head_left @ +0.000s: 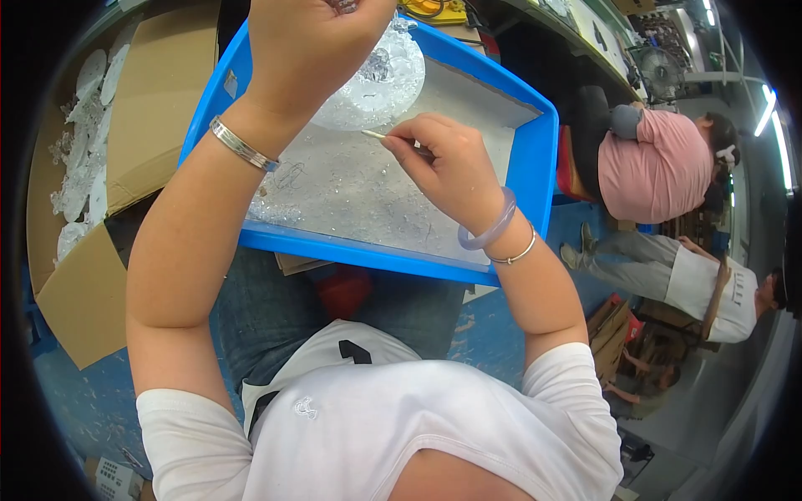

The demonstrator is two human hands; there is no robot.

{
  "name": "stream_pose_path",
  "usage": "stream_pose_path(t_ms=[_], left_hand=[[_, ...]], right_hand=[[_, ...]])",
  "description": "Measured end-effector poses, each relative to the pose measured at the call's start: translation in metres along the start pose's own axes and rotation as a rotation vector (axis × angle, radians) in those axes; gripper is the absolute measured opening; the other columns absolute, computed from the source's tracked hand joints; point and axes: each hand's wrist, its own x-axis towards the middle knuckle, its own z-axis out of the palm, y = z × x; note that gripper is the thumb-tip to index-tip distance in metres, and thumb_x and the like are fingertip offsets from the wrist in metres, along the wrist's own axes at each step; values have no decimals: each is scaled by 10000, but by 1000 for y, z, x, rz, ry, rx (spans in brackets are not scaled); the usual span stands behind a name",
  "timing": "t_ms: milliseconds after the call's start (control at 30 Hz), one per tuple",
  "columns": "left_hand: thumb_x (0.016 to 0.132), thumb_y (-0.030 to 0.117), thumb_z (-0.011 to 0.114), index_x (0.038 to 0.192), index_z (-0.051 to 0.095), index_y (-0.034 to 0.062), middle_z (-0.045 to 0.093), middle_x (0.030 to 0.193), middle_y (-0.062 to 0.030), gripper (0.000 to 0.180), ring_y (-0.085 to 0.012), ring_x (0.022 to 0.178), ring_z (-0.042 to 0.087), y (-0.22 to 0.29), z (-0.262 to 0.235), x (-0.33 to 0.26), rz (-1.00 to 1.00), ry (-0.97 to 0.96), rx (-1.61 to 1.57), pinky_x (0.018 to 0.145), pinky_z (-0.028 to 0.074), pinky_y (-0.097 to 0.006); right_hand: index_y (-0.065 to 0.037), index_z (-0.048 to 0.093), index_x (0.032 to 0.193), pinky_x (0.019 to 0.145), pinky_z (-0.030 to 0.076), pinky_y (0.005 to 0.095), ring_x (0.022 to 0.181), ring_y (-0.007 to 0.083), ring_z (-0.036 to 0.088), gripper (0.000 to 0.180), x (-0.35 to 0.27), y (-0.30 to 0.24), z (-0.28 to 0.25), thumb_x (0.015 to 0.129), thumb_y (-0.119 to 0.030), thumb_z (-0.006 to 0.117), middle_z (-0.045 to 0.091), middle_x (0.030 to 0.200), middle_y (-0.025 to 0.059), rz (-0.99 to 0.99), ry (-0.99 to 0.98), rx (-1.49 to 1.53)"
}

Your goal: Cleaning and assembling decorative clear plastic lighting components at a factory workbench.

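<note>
My right hand (443, 159) is closed in a pinch on a thin pale stick (373, 134), its tip pointing left over the blue tray (539, 159). My left hand (322, 33) reaches to the upper edge of the view with its fingers curled. A bit of something small and shiny shows at those fingers, but it is cut off and I cannot make it out. Beneath and beside the left hand lies a round, clear plastic disc (388, 88) with a raised, lumpy middle. Small clear crumbs are scattered on the tray's grey bottom.
An open cardboard box (163, 92) at the left holds several clear plastic pieces (88, 159). A yellow object (439, 10) lies beyond the tray. At the right sit or stand a person in pink (656, 167) and others, near a fan (660, 71).
</note>
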Motion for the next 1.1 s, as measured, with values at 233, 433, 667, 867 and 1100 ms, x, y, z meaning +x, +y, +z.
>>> stream_pose_path(t_ms=[233,433,667,867,1100], left_hand=[[683,11,575,468,405,8,363,407,-54,274,-77,378,327,2,3,-2,-9,-11,44,373,239,-255],[677,10,576,461,388,11,355,405,-67,286,-88,371,334,0,0,-2,52,-6,51,375,241,-260],[674,-6,570,464,384,13,359,410,-70,281,-110,364,341,0,1,-3,40,2,36,376,242,-262],[673,-17,570,466,384,11,366,415,-75,280,-111,369,340,3,6,-3,49,5,15,379,247,-259],[675,-22,551,469,381,13,341,413,-48,270,-77,389,327,2,5,-4,25,-10,20,380,244,-253]], right_hand=[[18,597,769,504,454,232,546,176,558,93,1,-1,0,759,-73,617,588,697,111,5,-14,-53],[16,600,746,474,436,232,515,175,546,90,0,-2,-5,755,-73,615,591,692,113,8,36,-100],[9,603,741,473,433,235,513,180,546,85,1,-3,-3,754,-74,613,590,688,107,7,15,-101],[5,603,743,485,436,254,528,209,548,99,2,-4,1,755,-92,621,585,686,112,-12,14,-90],[3,605,740,497,440,261,538,214,549,98,0,-5,-3,751,-94,619,589,689,116,6,17,-121]])
